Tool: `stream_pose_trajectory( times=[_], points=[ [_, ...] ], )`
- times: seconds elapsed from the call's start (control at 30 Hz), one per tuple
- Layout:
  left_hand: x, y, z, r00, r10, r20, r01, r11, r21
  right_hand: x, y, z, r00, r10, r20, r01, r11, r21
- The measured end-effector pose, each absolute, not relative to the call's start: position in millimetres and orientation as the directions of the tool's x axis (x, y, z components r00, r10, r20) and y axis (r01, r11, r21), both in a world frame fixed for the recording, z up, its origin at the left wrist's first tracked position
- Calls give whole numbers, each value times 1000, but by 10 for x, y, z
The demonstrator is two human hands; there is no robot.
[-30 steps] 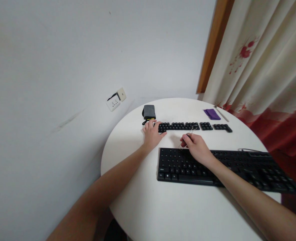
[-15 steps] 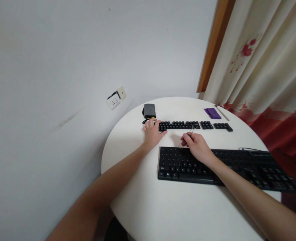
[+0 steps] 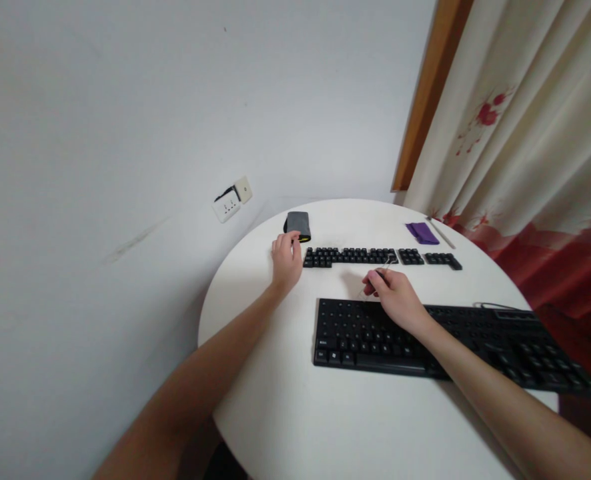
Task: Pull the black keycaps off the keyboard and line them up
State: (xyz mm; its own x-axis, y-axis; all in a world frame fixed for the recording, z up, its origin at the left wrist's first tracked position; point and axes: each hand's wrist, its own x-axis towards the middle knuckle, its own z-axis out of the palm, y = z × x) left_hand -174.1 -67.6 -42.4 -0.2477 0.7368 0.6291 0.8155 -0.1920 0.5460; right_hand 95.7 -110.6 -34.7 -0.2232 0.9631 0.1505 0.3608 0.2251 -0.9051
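Note:
A black keyboard [image 3: 400, 369] lies across the white table, with several keys off its upper rows. Behind it, loose black keycaps [image 3: 355, 256] stand in rows. My right hand [image 3: 394, 293] is closed on a keycap puller [image 3: 389, 261], whose thin wire loops stick out at both ends. The puller's near end is over the keyboard's top edge. Left of the keycap rows rests my left hand [image 3: 286, 259], fingers stretched forward and holding nothing that I can see. Its fingertips are at the front of a grey pouch [image 3: 298, 224].
A folded purple cloth [image 3: 422, 233] and a pale thin stick [image 3: 441, 233] lie at the back right of the round table [image 3: 275, 413]. A wall socket [image 3: 227, 206] is at the left. The curtain [image 3: 505, 160] hangs close by the table's right side.
My left hand has moved left, off the left end of the keycap rows, towards the grey pouch. My right hand keeps the puller in nearly the same place. The view has shifted slightly.

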Motion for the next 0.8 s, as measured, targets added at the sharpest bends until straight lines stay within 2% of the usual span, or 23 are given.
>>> stream_pose_trajectory(
  times=[0.07,0.23,0.4,0.8],
  points=[
    [-1892,-670,-371,-269,789,552,772,-166,613,959,-1108,-341,-221,964,148,367,223,-903],
    [-2155,-649,-353,-286,893,347,761,-8,649,950,-1118,-339,-224,964,143,377,221,-900],
    [-2176,-562,-504,-305,949,83,660,148,737,948,-1115,-344,-231,963,142,379,223,-898],
    [-2141,-531,-595,-293,954,58,617,142,774,932,-1132,-318,-228,966,123,378,204,-903]
  ],
)
